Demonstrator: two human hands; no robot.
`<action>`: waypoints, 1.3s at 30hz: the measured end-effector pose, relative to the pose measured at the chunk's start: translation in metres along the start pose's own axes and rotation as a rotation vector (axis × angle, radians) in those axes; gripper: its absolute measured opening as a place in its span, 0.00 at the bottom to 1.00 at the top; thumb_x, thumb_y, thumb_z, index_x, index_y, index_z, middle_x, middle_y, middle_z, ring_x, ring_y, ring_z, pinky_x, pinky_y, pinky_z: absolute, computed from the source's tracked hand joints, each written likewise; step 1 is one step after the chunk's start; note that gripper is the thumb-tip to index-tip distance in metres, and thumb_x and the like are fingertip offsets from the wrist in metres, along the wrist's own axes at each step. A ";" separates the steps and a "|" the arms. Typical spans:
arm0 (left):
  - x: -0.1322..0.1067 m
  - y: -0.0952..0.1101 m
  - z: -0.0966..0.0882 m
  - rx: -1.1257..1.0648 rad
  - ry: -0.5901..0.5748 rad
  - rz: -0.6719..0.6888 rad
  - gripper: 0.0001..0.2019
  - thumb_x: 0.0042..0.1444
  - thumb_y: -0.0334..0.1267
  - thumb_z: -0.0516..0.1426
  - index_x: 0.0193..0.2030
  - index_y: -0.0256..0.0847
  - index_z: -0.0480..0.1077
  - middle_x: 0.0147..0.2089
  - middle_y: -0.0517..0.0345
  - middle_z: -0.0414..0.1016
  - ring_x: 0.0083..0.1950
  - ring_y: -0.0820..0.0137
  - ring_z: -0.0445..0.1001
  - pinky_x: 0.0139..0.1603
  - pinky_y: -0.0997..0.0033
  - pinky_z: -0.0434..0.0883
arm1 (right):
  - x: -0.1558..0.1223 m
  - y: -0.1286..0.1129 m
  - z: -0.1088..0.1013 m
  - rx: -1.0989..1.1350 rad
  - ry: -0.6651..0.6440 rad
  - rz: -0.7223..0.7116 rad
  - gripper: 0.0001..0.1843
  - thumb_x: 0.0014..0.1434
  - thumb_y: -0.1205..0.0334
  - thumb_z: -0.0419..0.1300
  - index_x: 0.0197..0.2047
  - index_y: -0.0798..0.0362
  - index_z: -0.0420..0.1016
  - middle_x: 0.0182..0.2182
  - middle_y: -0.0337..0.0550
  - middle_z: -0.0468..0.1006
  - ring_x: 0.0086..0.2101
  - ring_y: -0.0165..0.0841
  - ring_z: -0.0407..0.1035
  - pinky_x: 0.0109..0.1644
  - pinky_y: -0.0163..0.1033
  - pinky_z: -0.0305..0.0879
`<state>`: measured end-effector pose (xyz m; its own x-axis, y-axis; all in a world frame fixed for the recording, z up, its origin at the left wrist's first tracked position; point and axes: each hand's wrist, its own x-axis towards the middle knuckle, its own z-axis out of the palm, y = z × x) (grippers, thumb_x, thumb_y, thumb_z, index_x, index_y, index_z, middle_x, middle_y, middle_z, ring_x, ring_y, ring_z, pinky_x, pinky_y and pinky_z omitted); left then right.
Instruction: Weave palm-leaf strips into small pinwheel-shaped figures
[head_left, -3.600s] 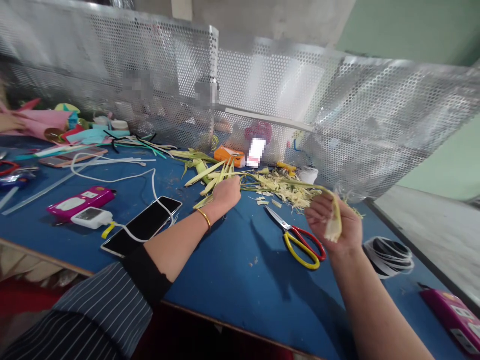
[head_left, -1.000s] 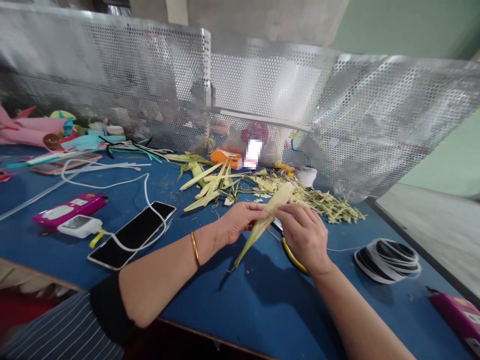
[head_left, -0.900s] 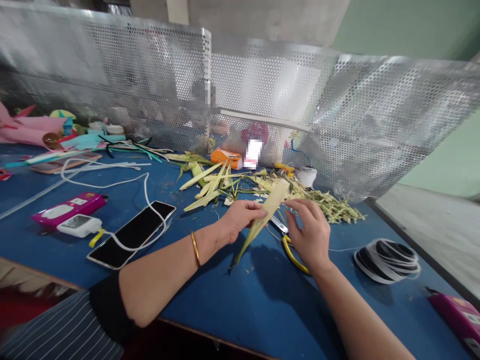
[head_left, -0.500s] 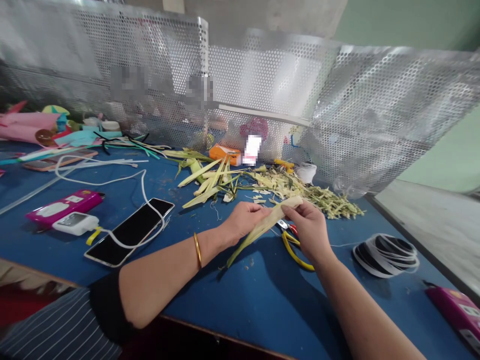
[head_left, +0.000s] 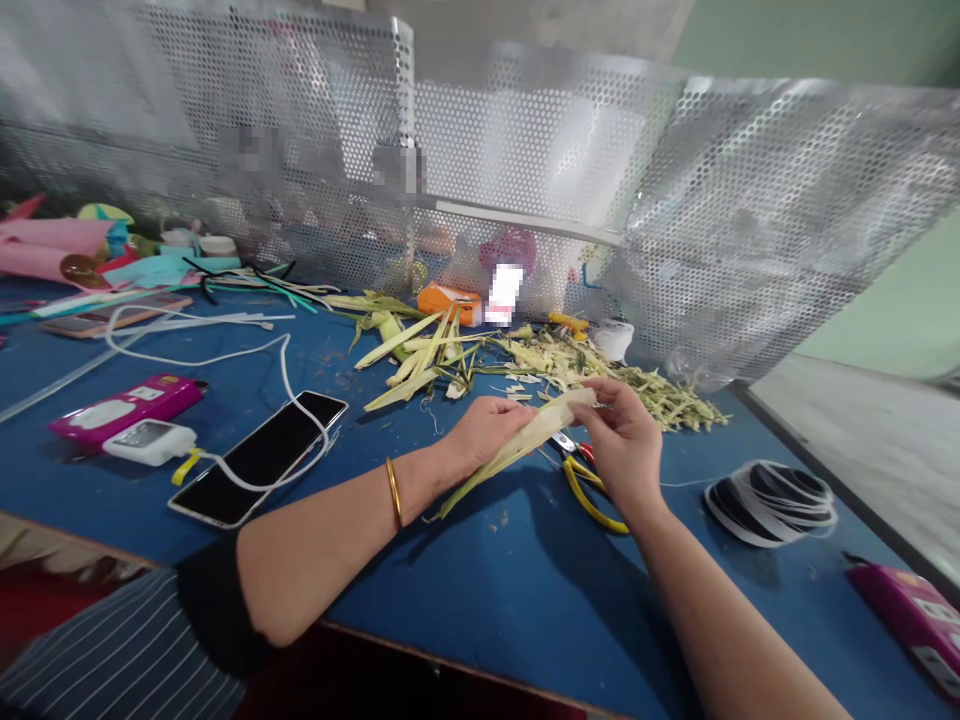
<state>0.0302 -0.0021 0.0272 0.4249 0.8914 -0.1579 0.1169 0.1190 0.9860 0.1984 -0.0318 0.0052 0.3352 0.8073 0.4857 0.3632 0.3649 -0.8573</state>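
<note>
Both hands hold one long pale yellow-green leaf strip (head_left: 525,445) just above the blue table (head_left: 480,590). My left hand (head_left: 480,430) pinches its middle, fingers closed around it. My right hand (head_left: 626,440) grips the wide upper end between thumb and fingers. The thin green tip points down and left toward the table. Yellow and red scissors (head_left: 589,490) lie on the table under my right hand, partly hidden by it.
A pile of leaf strips (head_left: 420,350) and a heap of trimmings (head_left: 645,395) lie behind the hands. A black phone (head_left: 259,458) with white cable, a pink device (head_left: 124,405), a coil of black and white band (head_left: 772,492) and a perforated metal screen (head_left: 525,180) surround the spot.
My left hand picked a leaf strip from the pile and brought it in front of me. My right hand let go of the earlier piece, took the strip's upper end, and the strip tilted flatter.
</note>
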 end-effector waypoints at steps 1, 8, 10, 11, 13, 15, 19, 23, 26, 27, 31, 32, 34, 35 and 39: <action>0.000 0.000 0.000 0.021 0.009 0.016 0.16 0.58 0.42 0.55 0.21 0.39 0.73 0.19 0.60 0.69 0.19 0.78 0.61 0.21 0.75 0.57 | 0.000 0.001 -0.001 -0.023 0.016 -0.001 0.11 0.54 0.61 0.63 0.42 0.49 0.74 0.34 0.38 0.77 0.28 0.31 0.73 0.35 0.40 0.71; 0.002 -0.004 0.002 0.065 0.053 0.050 0.17 0.57 0.43 0.56 0.20 0.40 0.73 0.19 0.59 0.71 0.19 0.76 0.63 0.21 0.75 0.59 | 0.002 -0.001 -0.007 -0.324 0.132 -0.347 0.05 0.59 0.61 0.60 0.37 0.48 0.78 0.37 0.42 0.78 0.36 0.36 0.73 0.41 0.43 0.69; 0.003 -0.004 0.001 0.036 0.046 0.031 0.17 0.57 0.42 0.56 0.20 0.40 0.73 0.18 0.58 0.71 0.19 0.76 0.65 0.21 0.75 0.61 | 0.001 -0.003 -0.008 -0.408 0.140 -0.454 0.06 0.60 0.61 0.59 0.36 0.47 0.78 0.37 0.43 0.77 0.39 0.38 0.72 0.44 0.44 0.68; 0.003 -0.004 0.001 0.017 0.043 0.020 0.17 0.58 0.42 0.56 0.20 0.40 0.73 0.18 0.58 0.72 0.19 0.75 0.66 0.21 0.75 0.61 | 0.001 -0.003 -0.009 -0.450 0.133 -0.493 0.06 0.61 0.61 0.59 0.35 0.48 0.78 0.37 0.44 0.77 0.40 0.38 0.72 0.45 0.44 0.68; 0.004 -0.003 0.001 -0.020 0.044 0.001 0.17 0.58 0.41 0.56 0.19 0.41 0.73 0.18 0.58 0.72 0.19 0.75 0.68 0.21 0.75 0.62 | 0.001 -0.004 -0.010 -0.532 0.093 -0.548 0.07 0.63 0.62 0.57 0.35 0.48 0.76 0.36 0.44 0.78 0.40 0.39 0.72 0.46 0.44 0.66; 0.004 -0.003 0.001 -0.031 0.048 -0.006 0.17 0.59 0.40 0.56 0.19 0.41 0.72 0.18 0.59 0.72 0.19 0.74 0.69 0.21 0.75 0.63 | 0.001 -0.005 -0.010 -0.604 0.052 -0.574 0.07 0.64 0.63 0.56 0.36 0.49 0.75 0.36 0.44 0.79 0.40 0.39 0.72 0.45 0.44 0.65; 0.005 -0.006 0.000 0.018 0.066 0.024 0.16 0.59 0.42 0.55 0.22 0.40 0.72 0.18 0.60 0.71 0.18 0.73 0.70 0.20 0.75 0.62 | 0.002 -0.004 -0.010 -0.664 0.064 -0.591 0.08 0.65 0.63 0.54 0.35 0.49 0.73 0.34 0.45 0.79 0.38 0.40 0.71 0.44 0.44 0.63; 0.004 -0.011 -0.001 0.071 0.086 0.086 0.16 0.59 0.44 0.55 0.23 0.41 0.71 0.19 0.60 0.71 0.20 0.72 0.73 0.19 0.75 0.61 | 0.001 -0.003 -0.009 -0.687 0.075 -0.618 0.08 0.65 0.63 0.54 0.35 0.49 0.73 0.34 0.44 0.81 0.37 0.39 0.72 0.42 0.43 0.62; 0.003 -0.012 -0.002 0.167 0.108 0.150 0.18 0.59 0.47 0.53 0.22 0.41 0.69 0.19 0.60 0.70 0.21 0.71 0.74 0.19 0.75 0.59 | -0.001 -0.002 -0.009 -0.718 0.099 -0.615 0.08 0.66 0.62 0.54 0.36 0.49 0.73 0.33 0.43 0.81 0.34 0.37 0.74 0.40 0.41 0.63; 0.003 -0.012 -0.002 0.201 0.115 0.171 0.18 0.59 0.48 0.53 0.22 0.41 0.68 0.19 0.60 0.70 0.21 0.70 0.75 0.19 0.75 0.59 | -0.002 -0.002 -0.009 -0.722 0.104 -0.617 0.08 0.66 0.62 0.54 0.36 0.49 0.73 0.33 0.43 0.82 0.33 0.36 0.74 0.39 0.41 0.63; 0.003 -0.013 -0.003 0.278 0.134 0.208 0.20 0.59 0.49 0.52 0.21 0.41 0.67 0.18 0.60 0.69 0.22 0.69 0.75 0.19 0.75 0.57 | -0.005 -0.002 -0.008 -0.693 0.051 -0.657 0.07 0.66 0.65 0.52 0.38 0.49 0.71 0.37 0.45 0.82 0.35 0.35 0.76 0.40 0.39 0.65; 0.004 -0.014 -0.003 0.291 0.139 0.216 0.20 0.59 0.49 0.52 0.21 0.41 0.67 0.18 0.60 0.69 0.22 0.69 0.75 0.19 0.75 0.57 | -0.005 -0.002 -0.008 -0.666 0.032 -0.650 0.07 0.66 0.65 0.52 0.38 0.49 0.70 0.38 0.45 0.82 0.35 0.36 0.76 0.40 0.39 0.66; 0.004 -0.016 -0.003 0.322 0.150 0.251 0.20 0.59 0.49 0.51 0.20 0.40 0.66 0.18 0.60 0.69 0.22 0.69 0.76 0.20 0.75 0.57 | -0.006 -0.002 -0.005 -0.593 0.000 -0.582 0.05 0.65 0.63 0.52 0.40 0.48 0.69 0.38 0.46 0.82 0.36 0.36 0.76 0.40 0.40 0.67; 0.004 -0.017 -0.004 0.337 0.155 0.274 0.20 0.59 0.49 0.51 0.21 0.40 0.66 0.18 0.60 0.70 0.23 0.69 0.76 0.21 0.76 0.57 | -0.007 -0.001 -0.004 -0.548 -0.009 -0.523 0.03 0.64 0.61 0.54 0.41 0.48 0.68 0.38 0.45 0.81 0.35 0.37 0.76 0.39 0.41 0.68; 0.004 -0.019 -0.002 0.342 0.130 0.334 0.19 0.59 0.49 0.52 0.25 0.40 0.71 0.22 0.60 0.72 0.25 0.70 0.76 0.24 0.76 0.62 | -0.008 0.001 0.003 -0.331 0.028 -0.262 0.17 0.57 0.56 0.64 0.48 0.49 0.67 0.34 0.41 0.78 0.34 0.38 0.75 0.39 0.42 0.70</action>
<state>0.0275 -0.0002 0.0086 0.3765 0.9061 0.1928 0.2909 -0.3133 0.9040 0.1939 -0.0366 0.0004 0.2161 0.6927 0.6881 0.6976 0.3836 -0.6051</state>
